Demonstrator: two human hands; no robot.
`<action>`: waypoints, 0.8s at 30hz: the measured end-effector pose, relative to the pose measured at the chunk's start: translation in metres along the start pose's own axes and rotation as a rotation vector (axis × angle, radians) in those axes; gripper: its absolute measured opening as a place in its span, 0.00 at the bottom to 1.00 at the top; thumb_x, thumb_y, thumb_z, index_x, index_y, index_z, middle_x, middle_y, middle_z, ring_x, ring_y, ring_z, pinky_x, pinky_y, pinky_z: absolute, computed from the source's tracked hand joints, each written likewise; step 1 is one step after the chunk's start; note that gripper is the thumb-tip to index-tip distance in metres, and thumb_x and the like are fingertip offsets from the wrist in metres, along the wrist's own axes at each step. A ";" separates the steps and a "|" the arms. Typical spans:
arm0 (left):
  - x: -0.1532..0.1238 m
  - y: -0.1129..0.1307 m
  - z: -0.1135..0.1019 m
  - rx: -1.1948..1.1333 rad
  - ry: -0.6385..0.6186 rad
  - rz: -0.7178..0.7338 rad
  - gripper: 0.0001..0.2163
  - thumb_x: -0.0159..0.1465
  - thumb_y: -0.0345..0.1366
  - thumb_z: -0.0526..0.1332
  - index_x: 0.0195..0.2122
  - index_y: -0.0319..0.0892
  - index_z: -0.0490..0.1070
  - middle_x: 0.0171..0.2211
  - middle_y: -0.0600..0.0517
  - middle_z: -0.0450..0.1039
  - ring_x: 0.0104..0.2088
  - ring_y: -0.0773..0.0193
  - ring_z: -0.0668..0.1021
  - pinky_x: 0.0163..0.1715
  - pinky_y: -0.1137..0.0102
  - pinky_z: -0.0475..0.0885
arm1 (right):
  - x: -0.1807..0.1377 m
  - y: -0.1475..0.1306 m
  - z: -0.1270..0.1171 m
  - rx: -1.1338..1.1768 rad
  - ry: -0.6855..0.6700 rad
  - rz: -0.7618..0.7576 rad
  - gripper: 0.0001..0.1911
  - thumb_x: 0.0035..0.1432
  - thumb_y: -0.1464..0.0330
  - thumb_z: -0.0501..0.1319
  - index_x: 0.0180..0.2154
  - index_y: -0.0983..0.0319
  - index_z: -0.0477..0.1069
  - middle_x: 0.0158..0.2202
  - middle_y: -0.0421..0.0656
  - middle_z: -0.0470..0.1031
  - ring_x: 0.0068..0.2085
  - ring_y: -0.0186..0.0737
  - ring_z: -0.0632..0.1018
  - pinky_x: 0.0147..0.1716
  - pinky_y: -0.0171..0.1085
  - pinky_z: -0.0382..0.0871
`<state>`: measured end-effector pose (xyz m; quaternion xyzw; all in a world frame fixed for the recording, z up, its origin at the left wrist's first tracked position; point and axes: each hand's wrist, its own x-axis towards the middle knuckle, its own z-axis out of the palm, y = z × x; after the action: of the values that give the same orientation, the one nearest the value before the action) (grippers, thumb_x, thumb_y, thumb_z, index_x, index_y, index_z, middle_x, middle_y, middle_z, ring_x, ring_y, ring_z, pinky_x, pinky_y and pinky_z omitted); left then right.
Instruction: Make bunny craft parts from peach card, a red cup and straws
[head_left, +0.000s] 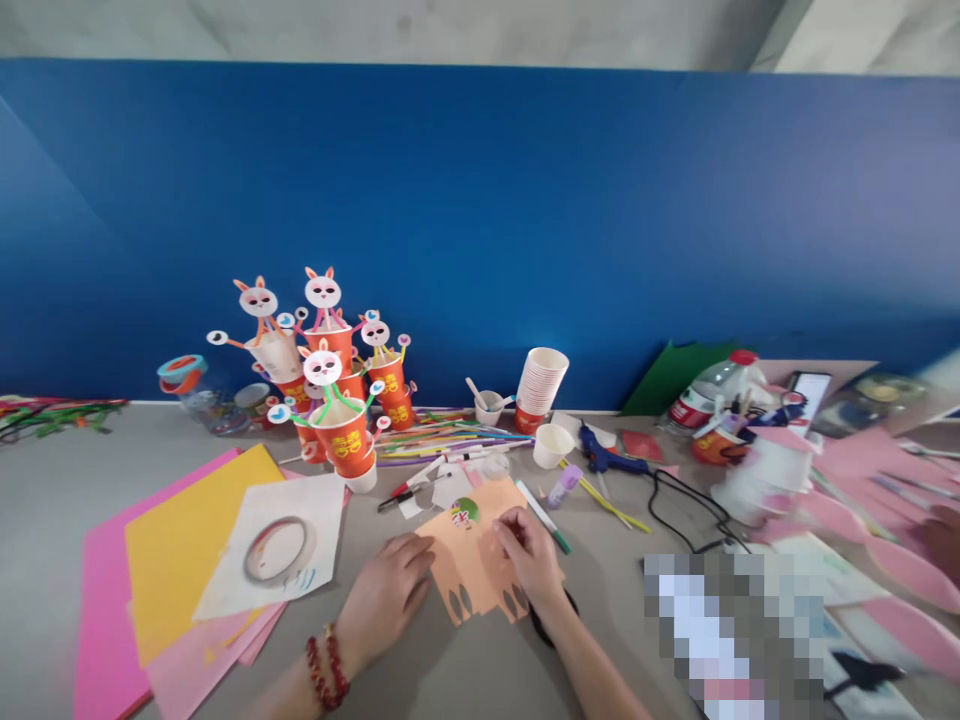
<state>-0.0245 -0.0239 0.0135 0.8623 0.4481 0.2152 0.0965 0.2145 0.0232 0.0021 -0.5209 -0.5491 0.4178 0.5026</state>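
Note:
An orange paper cut-out (466, 545) with a small round sticker lies on the grey table in front of me. My left hand (388, 590), with a red bead bracelet at the wrist, rests flat on the sheet's left edge, fingers lying together. My right hand (531, 553) presses on the sheet's right part, fingers curled down onto the paper. A green-tipped marker (543, 516) lies just right of the sheet.
Paper-cup bunny figures (330, 385) stand at the back left. Yellow and pink sheets (169, 560) and a tape roll (274, 548) lie left. A cup stack (540, 385), straws, a blue glue gun (607, 460), a bottle and pink paper clutter fill the right.

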 end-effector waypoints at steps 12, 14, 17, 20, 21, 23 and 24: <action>-0.002 0.002 0.008 -0.081 0.147 0.055 0.11 0.67 0.29 0.55 0.47 0.44 0.72 0.48 0.45 0.77 0.49 0.56 0.77 0.51 0.60 0.75 | 0.010 -0.091 -0.046 -0.245 0.039 -0.245 0.09 0.59 0.55 0.58 0.32 0.50 0.73 0.28 0.42 0.75 0.27 0.49 0.75 0.27 0.44 0.69; -0.001 0.005 0.010 -0.113 0.167 0.055 0.10 0.67 0.29 0.55 0.47 0.45 0.72 0.48 0.45 0.76 0.49 0.56 0.77 0.51 0.60 0.75 | 0.038 -0.121 -0.065 -0.321 0.057 -0.301 0.09 0.60 0.56 0.59 0.35 0.52 0.73 0.36 0.43 0.77 0.33 0.49 0.76 0.33 0.44 0.70; -0.001 0.007 0.013 -0.143 0.172 0.034 0.10 0.67 0.29 0.54 0.46 0.45 0.72 0.48 0.46 0.76 0.49 0.56 0.77 0.50 0.61 0.76 | 0.100 -0.156 -0.085 -0.700 0.116 -0.396 0.14 0.65 0.61 0.53 0.48 0.58 0.70 0.47 0.47 0.76 0.42 0.45 0.77 0.41 0.40 0.69; -0.003 0.007 0.014 -0.146 0.202 0.019 0.10 0.68 0.30 0.54 0.45 0.45 0.73 0.46 0.45 0.76 0.48 0.56 0.78 0.49 0.62 0.76 | 0.159 -0.172 -0.090 -1.135 0.041 -0.358 0.14 0.66 0.66 0.53 0.50 0.61 0.70 0.49 0.50 0.75 0.45 0.46 0.77 0.39 0.39 0.68; -0.004 0.007 0.013 -0.150 0.208 0.017 0.10 0.68 0.30 0.54 0.45 0.45 0.73 0.46 0.45 0.77 0.48 0.57 0.78 0.49 0.62 0.76 | 0.174 -0.174 -0.089 -1.185 -0.004 -0.342 0.11 0.65 0.67 0.55 0.46 0.62 0.73 0.46 0.50 0.77 0.44 0.48 0.78 0.38 0.39 0.69; -0.005 0.007 0.012 -0.162 0.204 0.010 0.10 0.68 0.30 0.54 0.43 0.44 0.74 0.45 0.45 0.77 0.47 0.57 0.78 0.48 0.62 0.76 | 0.194 -0.173 -0.086 -1.279 -0.097 -0.298 0.07 0.64 0.68 0.59 0.40 0.63 0.75 0.41 0.50 0.78 0.42 0.47 0.78 0.37 0.39 0.70; -0.005 0.007 0.012 -0.167 0.201 0.005 0.10 0.68 0.30 0.54 0.43 0.44 0.74 0.45 0.45 0.77 0.46 0.57 0.78 0.48 0.62 0.76 | 0.201 -0.172 -0.084 -1.320 -0.130 -0.275 0.08 0.64 0.67 0.60 0.41 0.63 0.75 0.41 0.49 0.78 0.41 0.46 0.79 0.38 0.41 0.72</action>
<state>-0.0164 -0.0322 0.0035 0.8265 0.4337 0.3373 0.1222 0.2811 0.1983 0.2070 -0.6178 -0.7795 -0.0426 0.0938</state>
